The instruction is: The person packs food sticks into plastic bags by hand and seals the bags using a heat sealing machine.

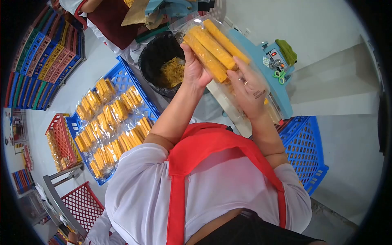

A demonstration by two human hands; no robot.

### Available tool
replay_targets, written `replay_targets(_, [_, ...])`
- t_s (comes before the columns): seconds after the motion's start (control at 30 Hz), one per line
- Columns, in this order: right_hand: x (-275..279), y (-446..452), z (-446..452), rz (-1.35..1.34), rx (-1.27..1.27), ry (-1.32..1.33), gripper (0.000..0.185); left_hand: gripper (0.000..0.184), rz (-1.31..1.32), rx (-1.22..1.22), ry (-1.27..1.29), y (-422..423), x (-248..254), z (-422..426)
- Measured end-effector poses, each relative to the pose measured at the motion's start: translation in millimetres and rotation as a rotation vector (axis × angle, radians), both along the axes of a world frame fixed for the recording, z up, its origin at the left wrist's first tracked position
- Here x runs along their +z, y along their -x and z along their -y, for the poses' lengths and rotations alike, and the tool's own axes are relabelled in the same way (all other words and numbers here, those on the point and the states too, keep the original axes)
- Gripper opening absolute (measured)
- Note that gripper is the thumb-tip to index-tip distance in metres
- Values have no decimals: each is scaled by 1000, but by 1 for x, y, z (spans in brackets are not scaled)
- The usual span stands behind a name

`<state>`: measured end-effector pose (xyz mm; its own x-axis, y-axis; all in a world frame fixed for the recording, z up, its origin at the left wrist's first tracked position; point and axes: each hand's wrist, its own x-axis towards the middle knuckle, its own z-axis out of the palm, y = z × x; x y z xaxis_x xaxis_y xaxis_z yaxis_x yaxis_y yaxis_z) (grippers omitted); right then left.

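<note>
A clear plastic bag of yellow sticks is held up in front of me, tilted, with three thick sticks side by side inside. My left hand grips its left side near the lower edge, thumb on the upper face. From the right, my right hand closes on the lower right end, fingers over the film and the stick ends. Behind the bag stands a light-blue machine with a small control panel of knobs, partly hidden by the bag and hand. Green-handled scissors rest on that machine.
A blue crate at left holds several bagged yellow sticks. Beside it stands a black-lined bin with yellow scraps. Another blue crate is at right. A green cloth lies on the machine. Another person's dark red apron shows at top left.
</note>
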<state>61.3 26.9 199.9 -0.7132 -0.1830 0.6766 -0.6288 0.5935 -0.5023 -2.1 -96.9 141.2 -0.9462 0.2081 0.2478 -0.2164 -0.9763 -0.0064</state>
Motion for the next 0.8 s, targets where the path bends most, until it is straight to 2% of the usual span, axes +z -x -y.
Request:
replay_targets(0.07, [-5, -7, 3, 364, 35, 190, 28, 66, -12, 16, 37, 2, -1, 0])
replay_targets(0.1, [-5, -6, 4, 362, 34, 190, 28, 66, -13, 15, 37, 3, 0, 1])
replay_targets(0.17, [-6, -3, 5, 74, 92, 48, 29, 68, -4, 32, 35, 2, 1, 2])
replay_targets(0.3, [-4, -1, 1, 108, 184, -33, 30, 70, -9, 32, 71, 3, -3, 6])
replay_targets(0.4, [-11, -10, -1, 4, 211, -23, 37, 73, 24, 55, 73, 4, -2, 10])
replay_targets(0.47, [-14, -15, 5, 336, 32, 245, 44, 70, 14, 57, 72, 4, -3, 14])
replay_targets(0.57, [0, -11, 10, 419, -121, 109, 45, 69, 4, 44, 48, 2, -6, 15])
replay_targets(0.7, [-8, -7, 10, 308, -94, 92, 42, 68, -17, 25, 32, 2, -5, 16])
replay_targets(0.77, [-14, -8, 9, 65, -81, 7, 39, 80, 22, 70, 77, 3, -2, 16])
replay_targets(0.8, [-14, -9, 9, 67, -78, 6, 39, 80, 24, 72, 77, 1, 0, 16])
